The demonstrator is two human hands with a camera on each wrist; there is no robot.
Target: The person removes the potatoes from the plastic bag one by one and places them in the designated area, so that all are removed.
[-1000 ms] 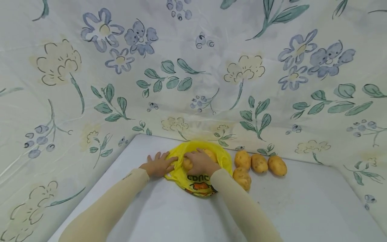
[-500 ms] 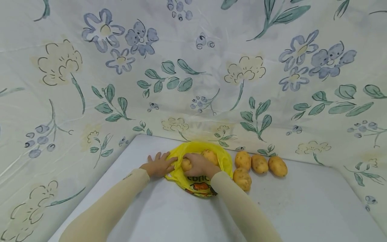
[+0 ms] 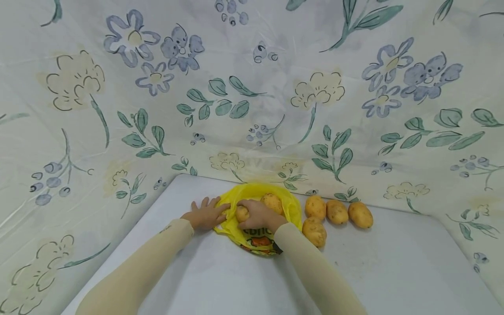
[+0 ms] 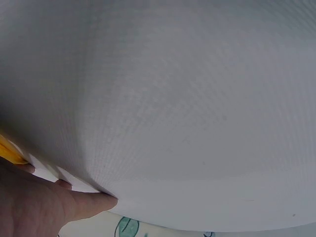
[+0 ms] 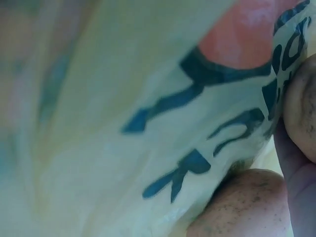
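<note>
A yellow plastic bag (image 3: pixel 257 239) with printed lettering lies open on the white table (image 3: pixel 393 262). My left hand (image 3: pixel 207 211) lies flat with spread fingers on the bag's left edge; in the left wrist view the hand (image 4: pixel 39 210) rests on the table beside a sliver of the bag (image 4: pixel 7 150). My right hand (image 3: pixel 255 212) is inside the bag's mouth and grips a small potato (image 3: pixel 242 213). A second potato (image 3: pixel 272 202) sits deeper in the bag. The right wrist view is filled by the bag's print (image 5: pixel 163 123), with a potato (image 5: pixel 242 207) under it.
Several more potatoes lie on the table right of the bag: three in a row (image 3: pixel 337 211) near the back and one (image 3: pixel 314 231) in front. A floral cloth (image 3: pixel 252 109) hangs behind and on both sides of the table.
My right hand has drawn back a little toward me with the small potato, and the second potato in the bag has come into view. The left hand has stayed put.
</note>
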